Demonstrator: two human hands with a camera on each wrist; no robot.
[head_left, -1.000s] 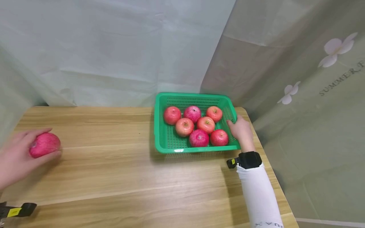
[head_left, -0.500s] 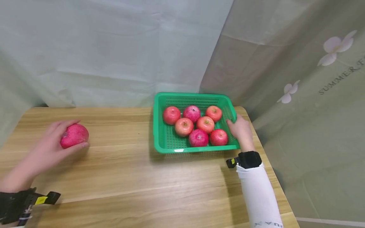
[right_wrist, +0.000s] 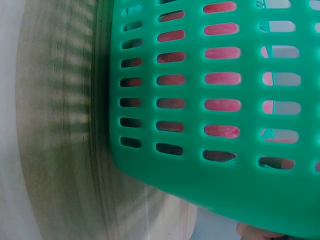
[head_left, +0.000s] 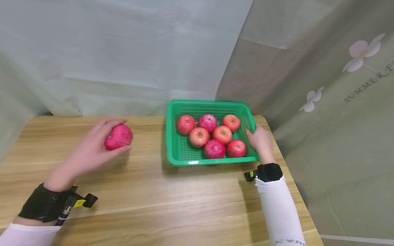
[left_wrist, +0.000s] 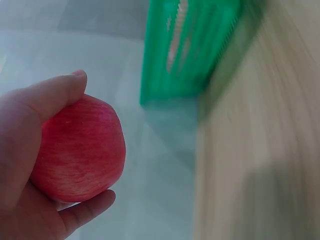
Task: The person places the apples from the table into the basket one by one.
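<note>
Red apple (head_left: 118, 137) gripped in left hand (head_left: 92, 152), above table, left of green basket (head_left: 172, 136).

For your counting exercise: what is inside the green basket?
Seven red apples lie in the green basket, toward its right. The right hand covers part of its right rim.

The head camera looks forward and down from above the table (head_left: 154, 191), far enough to take in both hands. The left wrist camera sits close behind the left hand (left_wrist: 30, 165) and faces past the held apple (left_wrist: 80, 150) toward the basket (left_wrist: 195, 50). The right wrist camera is pressed very near the basket wall (right_wrist: 225, 165) beside the right hand's grip. All three views share the basket.
</note>
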